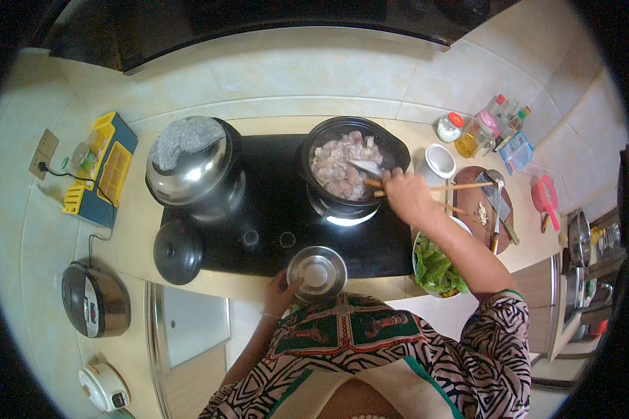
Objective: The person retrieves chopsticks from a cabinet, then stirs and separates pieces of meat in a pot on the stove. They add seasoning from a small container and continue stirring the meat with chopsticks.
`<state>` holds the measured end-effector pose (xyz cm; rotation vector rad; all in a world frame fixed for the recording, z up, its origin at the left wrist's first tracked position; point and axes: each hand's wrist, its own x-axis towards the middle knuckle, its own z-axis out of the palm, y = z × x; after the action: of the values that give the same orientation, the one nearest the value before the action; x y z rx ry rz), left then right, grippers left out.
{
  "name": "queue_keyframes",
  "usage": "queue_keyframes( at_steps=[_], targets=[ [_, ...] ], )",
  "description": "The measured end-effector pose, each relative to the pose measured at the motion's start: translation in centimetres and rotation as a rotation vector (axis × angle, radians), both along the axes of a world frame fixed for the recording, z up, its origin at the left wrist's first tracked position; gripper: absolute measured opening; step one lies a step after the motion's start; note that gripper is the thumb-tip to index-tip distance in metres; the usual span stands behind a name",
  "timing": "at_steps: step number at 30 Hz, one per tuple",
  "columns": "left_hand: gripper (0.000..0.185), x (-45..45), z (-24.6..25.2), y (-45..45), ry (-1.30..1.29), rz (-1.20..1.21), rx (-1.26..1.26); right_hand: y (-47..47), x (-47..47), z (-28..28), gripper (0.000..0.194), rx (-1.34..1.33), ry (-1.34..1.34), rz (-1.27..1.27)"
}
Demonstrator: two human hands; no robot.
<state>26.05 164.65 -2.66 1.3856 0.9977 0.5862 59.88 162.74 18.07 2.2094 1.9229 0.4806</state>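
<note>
My right hand (406,196) is over the near right rim of a black pot (396,152) on the cooktop, gripping wooden chopsticks (466,186). Their long ends stick out to the right, and short ends show left of my fingers. Beside my fingertips, a pale utensil head (366,167) lies in the pieces of pale raw-looking meat (333,157); whether my hand also holds it, I cannot tell. My left hand (283,290) holds the left rim of a stainless steel bowl (317,272) at the counter's front edge. The bowl looks empty.
Left on the cooktop (267,183) stands a large lidded pot (188,178) with a plastic bag on top, a black lid (178,252) before it. To the right are a bowl of leafy greens (435,264), a white jar (437,162), a cutting board (466,199) with a cleaver, and seasoning bottles (474,133).
</note>
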Motion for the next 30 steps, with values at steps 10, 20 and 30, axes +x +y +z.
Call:
queue_keyframes(
  at_steps=[10, 20, 30],
  targets=[
    [0.046, 0.1, 1.1, 0.1, -0.005, -0.023, -0.062, 2.6, 3.6, 2.1, 0.015, -0.067, 0.195, 0.048],
    [0.040, 0.0, 0.5, 0.3, 0.056, -0.023, -0.013, 3.8, 2.6, 6.7, 0.017, -0.050, 0.218, 0.063],
    [0.042, -0.1, 0.2, -0.1, -0.057, 0.000, -0.091, 4.3, 1.3, 3.2, 0.015, -0.286, 0.231, 0.209]
  ],
)
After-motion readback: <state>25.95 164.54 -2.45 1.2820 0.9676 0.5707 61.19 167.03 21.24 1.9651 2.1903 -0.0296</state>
